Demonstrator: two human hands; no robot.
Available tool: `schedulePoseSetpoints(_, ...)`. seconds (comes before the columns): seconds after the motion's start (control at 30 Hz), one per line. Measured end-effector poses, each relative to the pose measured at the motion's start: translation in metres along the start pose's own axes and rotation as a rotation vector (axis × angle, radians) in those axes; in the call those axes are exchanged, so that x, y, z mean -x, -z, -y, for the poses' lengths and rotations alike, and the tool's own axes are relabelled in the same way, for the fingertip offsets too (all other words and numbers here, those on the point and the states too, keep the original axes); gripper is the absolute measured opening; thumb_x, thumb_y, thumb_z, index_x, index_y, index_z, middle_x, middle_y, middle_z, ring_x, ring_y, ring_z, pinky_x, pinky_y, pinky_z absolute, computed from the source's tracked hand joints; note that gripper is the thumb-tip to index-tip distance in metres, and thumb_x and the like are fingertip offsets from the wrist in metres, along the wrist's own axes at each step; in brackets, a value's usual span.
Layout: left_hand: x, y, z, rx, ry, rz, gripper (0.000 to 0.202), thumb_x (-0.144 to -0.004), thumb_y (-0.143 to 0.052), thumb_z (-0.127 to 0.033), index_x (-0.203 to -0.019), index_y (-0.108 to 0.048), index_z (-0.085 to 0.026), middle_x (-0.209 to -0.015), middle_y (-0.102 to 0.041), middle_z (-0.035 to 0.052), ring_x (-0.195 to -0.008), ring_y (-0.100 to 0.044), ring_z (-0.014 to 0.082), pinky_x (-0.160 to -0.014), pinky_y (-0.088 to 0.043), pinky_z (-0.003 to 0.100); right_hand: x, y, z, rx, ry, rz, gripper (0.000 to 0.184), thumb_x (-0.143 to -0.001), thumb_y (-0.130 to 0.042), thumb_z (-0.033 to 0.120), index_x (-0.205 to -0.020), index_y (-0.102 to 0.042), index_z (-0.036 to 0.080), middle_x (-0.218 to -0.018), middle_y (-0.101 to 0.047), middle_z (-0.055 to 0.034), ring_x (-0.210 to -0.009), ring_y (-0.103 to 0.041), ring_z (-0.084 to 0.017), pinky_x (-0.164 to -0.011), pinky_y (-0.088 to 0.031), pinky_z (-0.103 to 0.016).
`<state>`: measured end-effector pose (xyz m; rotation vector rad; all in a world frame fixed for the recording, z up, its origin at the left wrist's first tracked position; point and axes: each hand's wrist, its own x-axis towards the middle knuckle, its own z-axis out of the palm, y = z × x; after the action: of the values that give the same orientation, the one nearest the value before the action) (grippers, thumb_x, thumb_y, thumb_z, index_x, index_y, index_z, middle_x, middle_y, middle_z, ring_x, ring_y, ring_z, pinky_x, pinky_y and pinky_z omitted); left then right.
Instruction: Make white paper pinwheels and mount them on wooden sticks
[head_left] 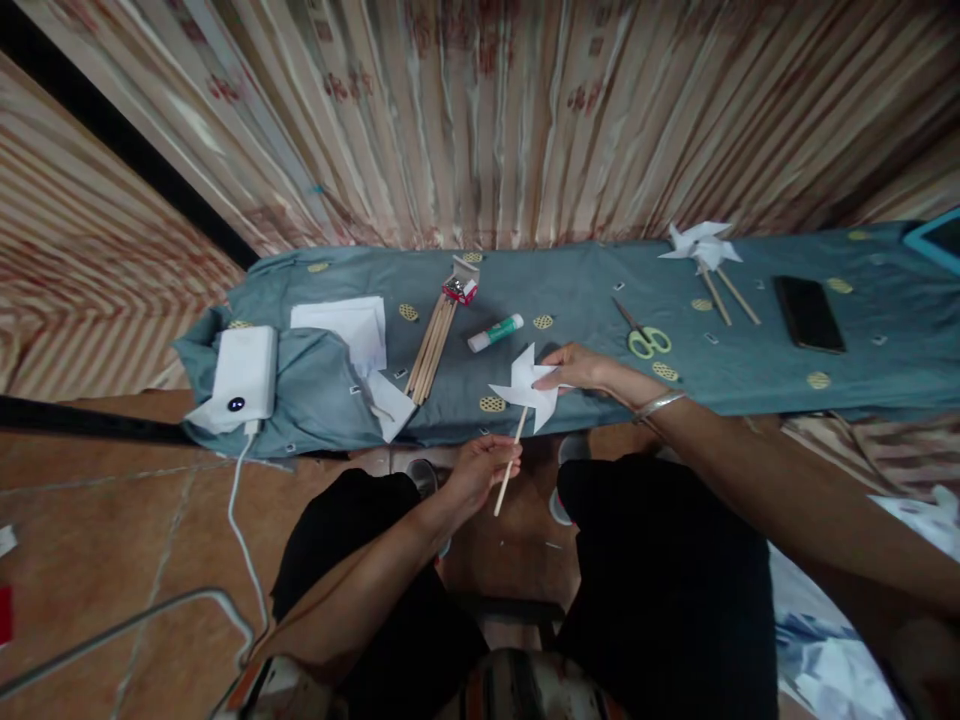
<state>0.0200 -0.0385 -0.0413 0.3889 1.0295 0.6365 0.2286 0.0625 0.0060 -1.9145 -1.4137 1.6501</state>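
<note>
A white paper pinwheel (pixel 527 388) on a thin wooden stick (pixel 510 470) is held over the near edge of a blue-grey cloth-covered table (pixel 585 285). My left hand (pixel 484 468) is closed around the stick below the paper. My right hand (pixel 574 368) pinches the pinwheel's right blade, with a silver bangle on that wrist.
On the cloth lie a bundle of wooden sticks (pixel 433 345), a small red box (pixel 461 288), a glue stick (pixel 495 333), yellow-handled scissors (pixel 643 336), white paper sheets (pixel 346 325), a white power bank (pixel 241 375) with cable, a finished pinwheel (pixel 703 246) and a black phone (pixel 808 312). Curtains hang behind.
</note>
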Motion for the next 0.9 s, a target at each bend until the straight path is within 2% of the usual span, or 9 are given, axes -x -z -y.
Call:
schedulePoseSetpoints(0.13,-0.002,0.002,-0.001,0.006,-0.008,0.001,0.032,-0.047,-0.089,-0.022,-0.066,-0.065,-0.012,-0.059,-0.062,-0.0008,-0.053,-0.056,0.0078,-0.058,-0.046,0.022,0.001,0.001,0.005,0.015,-0.015,0.003,0.022,-0.053,-0.085,0.025,-0.068,-0.072,0.017,-0.067,-0.071,-0.0007,-0.066,-0.064,-0.014,-0.066,-0.052,-0.024)
schedulePoseSetpoints(0.53,0.001,0.000,-0.009,-0.006,0.024,0.020,0.027,-0.049,-0.087,-0.019,-0.064,-0.066,-0.011,-0.055,-0.060,-0.0008,-0.051,-0.055,0.0073,-0.053,-0.043,0.020,-0.007,0.008,0.011,0.056,-0.030,0.121,0.028,-0.045,-0.087,0.025,-0.065,-0.070,0.017,-0.063,-0.068,0.0005,-0.062,-0.062,-0.013,-0.061,-0.051,-0.022)
schedulePoseSetpoints(0.9,0.003,-0.004,-0.006,-0.017,0.020,0.030,0.028,-0.051,-0.087,-0.021,-0.066,-0.066,-0.012,-0.059,-0.061,-0.0003,-0.056,-0.056,0.0086,-0.060,-0.046,0.024,-0.013,0.014,0.016,0.102,-0.028,0.207,0.031,-0.043,-0.085,0.030,-0.065,-0.069,0.016,-0.068,-0.068,-0.0032,-0.069,-0.063,-0.017,-0.065,-0.052,-0.028)
